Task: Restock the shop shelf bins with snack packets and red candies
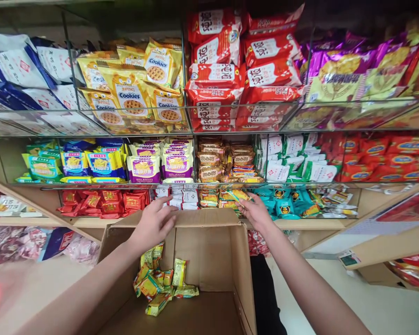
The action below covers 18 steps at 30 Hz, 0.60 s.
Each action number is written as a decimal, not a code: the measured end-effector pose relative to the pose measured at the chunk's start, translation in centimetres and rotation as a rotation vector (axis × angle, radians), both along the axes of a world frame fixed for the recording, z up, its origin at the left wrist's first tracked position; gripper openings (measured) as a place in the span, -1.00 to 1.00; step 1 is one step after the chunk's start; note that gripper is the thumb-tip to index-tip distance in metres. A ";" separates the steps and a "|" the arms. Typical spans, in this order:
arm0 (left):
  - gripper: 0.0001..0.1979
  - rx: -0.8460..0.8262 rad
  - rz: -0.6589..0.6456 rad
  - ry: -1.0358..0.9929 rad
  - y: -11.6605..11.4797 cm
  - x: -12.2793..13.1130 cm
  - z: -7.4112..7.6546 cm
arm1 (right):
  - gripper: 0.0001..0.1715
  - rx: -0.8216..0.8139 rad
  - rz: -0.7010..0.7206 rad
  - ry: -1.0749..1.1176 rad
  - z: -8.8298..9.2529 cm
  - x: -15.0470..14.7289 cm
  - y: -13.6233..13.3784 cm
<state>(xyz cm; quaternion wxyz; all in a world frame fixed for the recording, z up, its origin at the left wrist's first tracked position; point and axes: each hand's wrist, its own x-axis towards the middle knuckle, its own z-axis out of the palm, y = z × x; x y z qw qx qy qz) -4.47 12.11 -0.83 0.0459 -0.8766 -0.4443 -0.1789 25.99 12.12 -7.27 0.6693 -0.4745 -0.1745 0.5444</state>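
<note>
Arms point(120, 265) stretch forward, left hand point(152, 224) slack, right hand point(258, 215) pinching a packet point(239, 195).

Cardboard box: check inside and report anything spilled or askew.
The yellow packets lie jumbled at odd angles in the cardboard box, mostly toward picture left, rather than stacked. No spilled contents show.

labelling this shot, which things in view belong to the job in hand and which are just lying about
In the job: cardboard box, small yellow packets inside it, held packet, right hand
Just there: Cookies bags, soda biscuits, teal packets
</note>
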 end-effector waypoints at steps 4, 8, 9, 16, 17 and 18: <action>-0.75 -0.155 0.026 0.009 1.4 2.0 -0.8 | -0.62 0.100 -0.013 0.071 0.1 -1.5 3.7; -0.74 -0.282 0.109 0.067 0.6 2.2 -0.8 | -0.72 0.134 0.000 0.130 -0.6 -2.2 5.4; -0.73 -0.294 0.125 0.092 0.2 2.3 -0.7 | -0.72 0.147 -0.008 0.132 -0.9 -2.2 5.6; -0.71 -0.286 0.230 0.142 -0.5 2.9 -0.6 | -0.67 0.149 -0.243 -0.105 -2.4 -2.7 7.3; -0.72 -0.282 0.236 0.138 -0.5 2.9 -0.6 | -0.69 0.143 -0.231 -0.197 -2.6 -2.7 7.6; -0.72 -0.277 0.238 0.134 -0.5 2.9 -0.6 | -0.73 0.137 -0.206 -0.284 -2.7 -2.7 7.9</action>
